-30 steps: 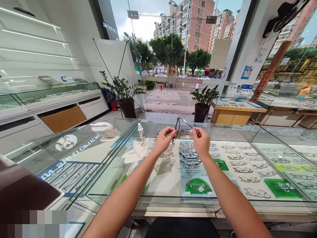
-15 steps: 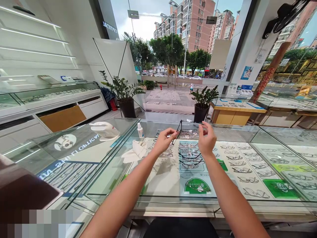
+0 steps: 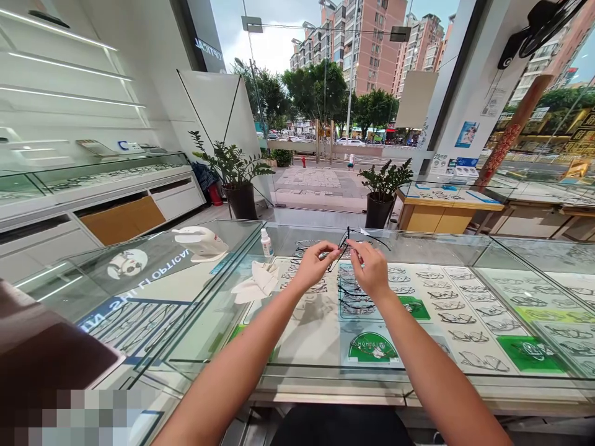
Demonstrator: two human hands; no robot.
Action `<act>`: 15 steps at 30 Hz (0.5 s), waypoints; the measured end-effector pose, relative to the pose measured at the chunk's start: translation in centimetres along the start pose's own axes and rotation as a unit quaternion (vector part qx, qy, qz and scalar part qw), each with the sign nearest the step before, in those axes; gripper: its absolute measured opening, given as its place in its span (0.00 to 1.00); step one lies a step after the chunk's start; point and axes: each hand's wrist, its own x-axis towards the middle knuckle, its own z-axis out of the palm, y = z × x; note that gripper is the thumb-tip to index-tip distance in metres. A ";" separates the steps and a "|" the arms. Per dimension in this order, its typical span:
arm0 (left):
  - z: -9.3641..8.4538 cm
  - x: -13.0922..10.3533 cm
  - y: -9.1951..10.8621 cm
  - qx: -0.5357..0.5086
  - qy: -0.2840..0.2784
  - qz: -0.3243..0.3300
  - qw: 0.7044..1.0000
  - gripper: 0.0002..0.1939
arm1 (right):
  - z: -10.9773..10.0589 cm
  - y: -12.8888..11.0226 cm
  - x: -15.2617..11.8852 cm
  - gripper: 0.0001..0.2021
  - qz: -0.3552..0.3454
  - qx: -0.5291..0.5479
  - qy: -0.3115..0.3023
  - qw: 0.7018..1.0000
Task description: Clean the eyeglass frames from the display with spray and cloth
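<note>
A pair of dark thin-rimmed eyeglasses is held up over the glass counter, its front turned sideways and one temple reaching out to the right. My left hand pinches the rim from the left between thumb and fingers. At the hinge side, my right hand has its fingertips closed on the frame, close to the left fingers; the exact grip is partly hidden. Beneath both hands, several rows of eyeglasses lie inside the case. Left of them are a crumpled white cloth and a small white bottle on the glass.
A white device stands on the counter at the left. The glass display counter spans the front, with a dark brown object at lower left. Beyond it stand two potted plants, a wooden cabinet and glass doors.
My right hand has moved left from the temple's end to the front of the eyeglasses, beside my left hand. The temple now sticks out free to the right.
</note>
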 end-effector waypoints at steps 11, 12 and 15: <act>-0.4 0.4 -0.8 -0.019 0.046 0.005 0.999 0.18 | -0.3 -0.3 0.1 0.14 -0.018 -0.069 -0.002 0.997; -0.6 0.5 -1.0 -0.027 0.061 0.008 0.998 0.18 | -0.3 -0.3 0.1 0.13 -0.011 -0.074 0.006 0.997; -1.0 0.8 -1.2 -0.056 0.114 0.018 0.992 0.19 | -0.3 -0.3 0.1 0.14 0.015 -0.089 0.008 0.996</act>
